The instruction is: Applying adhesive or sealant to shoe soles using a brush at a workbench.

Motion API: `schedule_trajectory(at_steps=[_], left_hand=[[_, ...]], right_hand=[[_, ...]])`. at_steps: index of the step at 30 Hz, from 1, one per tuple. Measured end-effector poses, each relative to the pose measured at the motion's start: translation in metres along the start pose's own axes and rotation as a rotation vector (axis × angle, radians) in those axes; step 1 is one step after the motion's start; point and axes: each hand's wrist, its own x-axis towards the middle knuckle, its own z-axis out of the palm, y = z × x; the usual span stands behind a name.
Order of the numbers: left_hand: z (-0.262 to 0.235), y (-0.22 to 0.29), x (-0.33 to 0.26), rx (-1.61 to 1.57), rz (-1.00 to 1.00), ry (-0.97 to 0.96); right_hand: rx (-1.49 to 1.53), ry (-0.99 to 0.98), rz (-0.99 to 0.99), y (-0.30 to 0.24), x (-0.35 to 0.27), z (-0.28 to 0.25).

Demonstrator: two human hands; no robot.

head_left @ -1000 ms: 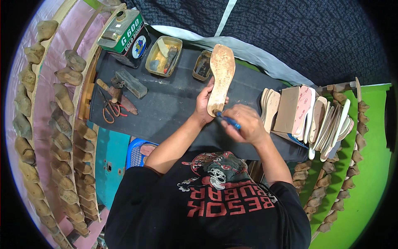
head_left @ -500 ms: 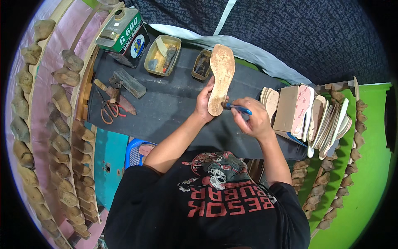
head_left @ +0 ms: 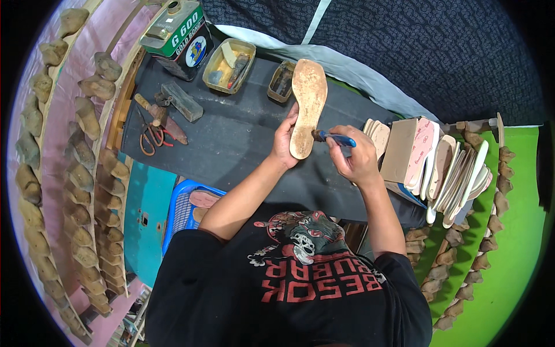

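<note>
The left hand grips a tan, sole-shaped board near its narrow lower end, holding it above the table, broad end pointing away from the person. The right hand is closed around the handle of a blue brush; its dark tip is at the board's right edge, contact too small to confirm. With only one end held, pressing hard on the broad end could tilt the board; an overloaded brush might smear the supporting fingers. The table has a dark covering. On it are a green metal tin, larger tub, smaller tub, scissors and, at right, a cardboard box beside stacked soles. Foot-shaped blocks line racks on both sides; patterned dark cloth hangs beyond.
</note>
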Motion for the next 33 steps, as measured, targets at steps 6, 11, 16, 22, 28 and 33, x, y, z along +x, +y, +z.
schedule_trajectory(at_steps=[6,11,16,22,28,33], left_hand=[[0.004,-0.027,-0.016,0.132,0.015,-0.108],[0.023,-0.054,-0.035,0.068,0.092,0.063],[0.005,-0.092,-0.052,0.226,0.076,0.089],[0.014,-0.123,-0.092,0.296,0.18,0.136],[0.0,-0.131,-0.112,0.414,0.299,0.15],[0.001,-0.13,-0.108,0.429,0.319,0.279]], right_hand=[[0.083,-0.112,-0.11,-0.012,-0.026,-0.017],[0.113,0.066,0.057,0.014,-0.051,-0.033],[0.643,0.255,0.511,0.055,-0.082,-0.019],[0.971,0.057,0.936,0.059,-0.126,0.015],[0.921,-0.046,0.907,0.047,-0.123,0.03],[0.993,0.058,0.955,0.051,-0.119,0.027]])
